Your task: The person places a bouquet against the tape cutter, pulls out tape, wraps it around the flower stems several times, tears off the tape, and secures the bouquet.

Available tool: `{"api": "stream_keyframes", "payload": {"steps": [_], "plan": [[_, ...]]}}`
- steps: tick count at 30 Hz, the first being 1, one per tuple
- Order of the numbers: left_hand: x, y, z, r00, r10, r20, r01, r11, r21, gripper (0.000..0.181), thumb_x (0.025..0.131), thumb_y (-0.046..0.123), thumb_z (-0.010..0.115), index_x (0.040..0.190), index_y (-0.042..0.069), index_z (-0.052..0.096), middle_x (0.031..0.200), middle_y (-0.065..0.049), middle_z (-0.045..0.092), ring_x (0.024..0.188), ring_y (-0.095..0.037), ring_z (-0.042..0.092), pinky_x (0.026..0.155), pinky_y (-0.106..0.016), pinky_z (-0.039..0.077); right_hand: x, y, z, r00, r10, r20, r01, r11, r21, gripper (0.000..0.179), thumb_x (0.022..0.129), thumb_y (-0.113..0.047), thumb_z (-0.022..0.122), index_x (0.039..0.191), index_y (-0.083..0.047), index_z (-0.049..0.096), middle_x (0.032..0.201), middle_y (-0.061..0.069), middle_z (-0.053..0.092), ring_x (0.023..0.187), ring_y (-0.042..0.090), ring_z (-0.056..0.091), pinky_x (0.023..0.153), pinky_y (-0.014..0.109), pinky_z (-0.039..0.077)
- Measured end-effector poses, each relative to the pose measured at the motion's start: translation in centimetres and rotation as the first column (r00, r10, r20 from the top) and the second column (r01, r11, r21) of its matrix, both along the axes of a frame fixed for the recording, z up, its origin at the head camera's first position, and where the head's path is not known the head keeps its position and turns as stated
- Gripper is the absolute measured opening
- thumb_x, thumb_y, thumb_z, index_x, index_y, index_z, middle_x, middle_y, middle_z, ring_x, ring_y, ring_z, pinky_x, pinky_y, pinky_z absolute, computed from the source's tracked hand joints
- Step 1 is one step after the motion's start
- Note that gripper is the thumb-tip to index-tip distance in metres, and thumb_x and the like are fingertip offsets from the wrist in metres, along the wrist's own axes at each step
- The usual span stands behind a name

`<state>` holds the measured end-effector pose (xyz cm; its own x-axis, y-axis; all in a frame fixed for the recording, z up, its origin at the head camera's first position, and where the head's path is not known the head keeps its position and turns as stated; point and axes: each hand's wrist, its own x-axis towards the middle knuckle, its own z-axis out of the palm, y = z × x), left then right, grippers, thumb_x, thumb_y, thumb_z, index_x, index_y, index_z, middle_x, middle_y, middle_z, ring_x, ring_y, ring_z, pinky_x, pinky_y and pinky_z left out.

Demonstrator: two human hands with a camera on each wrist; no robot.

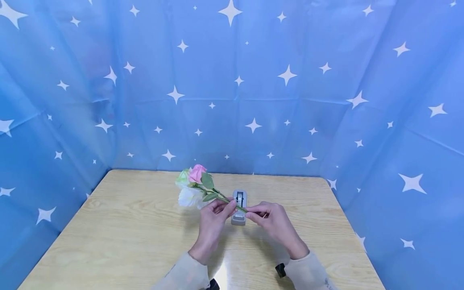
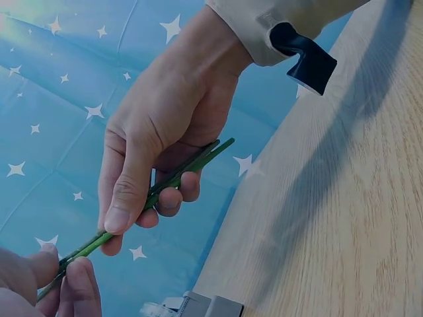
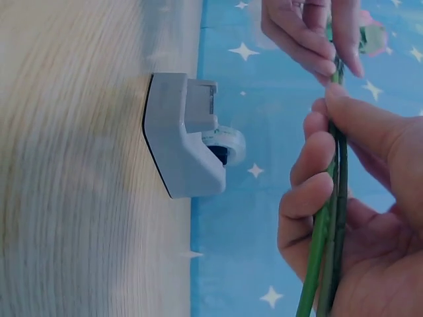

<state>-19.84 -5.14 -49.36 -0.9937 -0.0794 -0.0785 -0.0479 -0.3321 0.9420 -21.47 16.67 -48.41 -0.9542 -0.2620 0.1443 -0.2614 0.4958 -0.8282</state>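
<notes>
A small bunch of artificial flowers is held above the table, with a pink rose [image 1: 197,173], a pale green-white bloom [image 1: 183,177] and a white bloom [image 1: 190,197] pointing to the far left. My left hand [image 1: 213,219] pinches the green stems [image 3: 319,247] just below the leaves [image 1: 207,181]. Closer to the cut ends, my right hand [image 1: 272,222] grips the same stems between thumb and curled fingers, and several stems lie together across its palm in the right wrist view. Behind the stems stands a grey tape dispenser [image 1: 239,220] holding a roll of clear tape [image 3: 228,142].
The light wood table [image 1: 127,225] carries the dispenser near its middle. Blue curtains [image 1: 232,112] with white stars hang behind it and along both sides. Dark straps [image 1: 280,270] show at the sleeve cuffs.
</notes>
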Motion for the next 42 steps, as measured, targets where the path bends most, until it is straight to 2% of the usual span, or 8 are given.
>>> {"api": "stream_keyframes", "payload": {"steps": [4, 8, 13, 17, 25, 30, 38, 42], "plan": [[-0.06, 0.16, -0.02, 1.000, -0.004, 0.008, 0.004, 1.000, -0.031, 0.033, 0.108, 0.011, 0.085, 0.134, -0.008, 0.077, 0.128, -0.020, 0.086, 0.102, -0.012, 0.084, 0.104, -0.035, 0.072, 0.15, -0.09, -0.18, 1.000, -0.029, -0.010, 0.029, 1.000, 0.004, 0.017, 0.102, -0.020, 0.092, 0.118, -0.026, 0.094, 0.093, -0.003, 0.080, 0.073, 0.009, 0.060, 0.062, 0.021, 0.051], [-0.12, 0.24, -0.14, 1.000, 0.012, 0.015, -0.011, 0.999, -0.049, 0.031, 0.108, 0.012, 0.086, 0.131, -0.006, 0.079, 0.125, -0.021, 0.087, 0.098, -0.010, 0.084, 0.098, -0.027, 0.071, 0.03, -0.12, -0.13, 0.999, -0.034, -0.012, 0.034, 0.999, 0.024, 0.016, 0.101, -0.020, 0.093, 0.116, -0.027, 0.094, 0.095, -0.004, 0.081, 0.076, 0.010, 0.062, 0.064, 0.021, 0.053], [-0.11, 0.25, -0.15, 0.999, 0.035, 0.005, -0.034, 0.997, -0.075, 0.028, 0.107, 0.010, 0.086, 0.129, -0.007, 0.080, 0.125, -0.024, 0.086, 0.096, -0.010, 0.083, 0.092, -0.023, 0.071, -0.12, -0.06, -0.30, 1.000, 0.022, 0.010, -0.023, 0.999, 0.042, 0.013, 0.108, -0.024, 0.086, 0.118, -0.020, 0.093, 0.098, 0.001, 0.083, 0.076, 0.007, 0.063, 0.065, 0.021, 0.054], [-0.17, 0.37, -0.43, 0.998, 0.057, -0.019, -0.059, 0.992, -0.108, 0.025, 0.105, 0.008, 0.088, 0.125, -0.006, 0.082, 0.119, -0.022, 0.087, 0.093, -0.010, 0.083, 0.090, -0.025, 0.071, -0.09, 0.01, -0.38, 0.997, 0.064, 0.048, -0.066, 0.997, 0.045, 0.024, 0.116, -0.031, 0.075, 0.116, -0.014, 0.091, 0.095, 0.003, 0.086, 0.074, 0.006, 0.062, 0.065, 0.022, 0.052], [-0.13, 0.45, -0.76, 0.999, 0.052, -0.013, -0.053, 0.996, -0.065, 0.031, 0.104, 0.010, 0.090, 0.128, -0.008, 0.080, 0.116, -0.018, 0.089, 0.095, -0.012, 0.086, 0.096, -0.030, 0.073, -0.14, -0.06, -0.23, 0.997, 0.055, 0.047, -0.058, 0.996, 0.060, 0.024, 0.115, -0.029, 0.075, 0.122, -0.013, 0.091, 0.088, 0.001, 0.085, 0.083, 0.028, 0.075, 0.065, 0.024, 0.052], [-0.02, 0.24, -0.77, 1.000, 0.021, 0.007, -0.020, 0.998, -0.053, 0.035, 0.104, 0.013, 0.090, 0.130, -0.008, 0.079, 0.129, -0.023, 0.086, 0.099, -0.015, 0.087, 0.101, -0.036, 0.072, -0.05, -0.02, -0.27, 0.998, 0.034, 0.051, -0.037, 0.998, 0.049, 0.022, 0.113, -0.028, 0.078, 0.123, -0.014, 0.092, 0.093, 0.007, 0.088, 0.090, 0.029, 0.081, 0.068, 0.024, 0.057], [0.32, 0.39, -0.52, 0.999, 0.023, 0.041, -0.017, 0.990, -0.141, 0.039, 0.099, 0.022, 0.096, 0.129, 0.001, 0.084, 0.126, -0.013, 0.089, 0.104, -0.013, 0.085, 0.095, -0.021, 0.066, 0.05, -0.19, -0.31, 0.999, 0.010, 0.031, -0.011, 0.999, 0.034, 0.016, 0.111, -0.026, 0.082, 0.122, -0.019, 0.092, 0.099, 0.010, 0.089, 0.088, 0.029, 0.081, 0.069, 0.023, 0.060], [0.36, 0.46, -0.57, 0.998, 0.038, 0.048, -0.032, 0.992, -0.119, 0.036, 0.100, 0.019, 0.096, 0.128, 0.002, 0.084, 0.124, -0.011, 0.089, 0.105, -0.011, 0.083, 0.097, -0.021, 0.065, 0.01, -0.29, -0.32, 0.999, 0.008, 0.036, -0.009, 0.999, 0.030, 0.015, 0.110, -0.026, 0.083, 0.121, -0.020, 0.092, 0.101, 0.010, 0.089, 0.087, 0.029, 0.081, 0.069, 0.023, 0.061]]}}
